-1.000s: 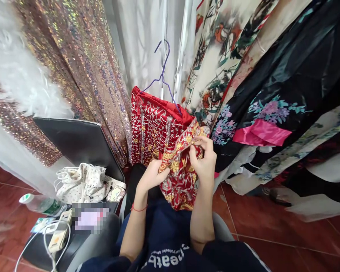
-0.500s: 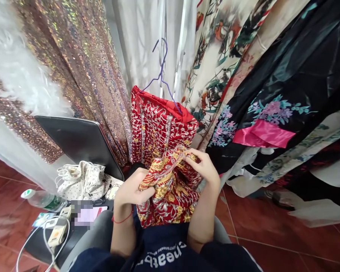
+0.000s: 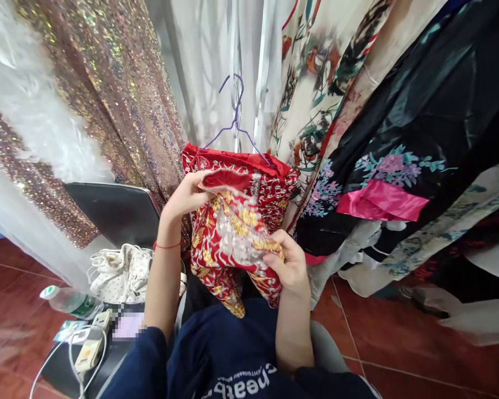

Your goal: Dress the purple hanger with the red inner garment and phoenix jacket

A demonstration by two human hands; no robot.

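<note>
A red garment with gold and silver embroidery (image 3: 237, 235) spreads across my lap, its upper part on a thin purple hanger (image 3: 235, 119). My left hand (image 3: 189, 195) pinches the garment's upper left edge, where some plain red lining shows. Lower down on the right, my right hand (image 3: 290, 263) grips a gold-trimmed edge of the same cloth. Between the hands the fabric is stretched at a slant and slightly blurred. Two pointed embroidered ends hang toward my dark blue shirt (image 3: 228, 354).
Sequined cloth (image 3: 120, 72) and a black garment with flowers (image 3: 399, 166) hang around me. To the left are a dark laptop-like panel (image 3: 116, 213), a dotted white pouch (image 3: 120, 271), a plastic bottle (image 3: 72, 302) and a power strip (image 3: 89, 349) with white cables.
My left hand has moved up and forward with its edge of the garment. My right hand has come lower, and the bunched cloth has opened out between them.
</note>
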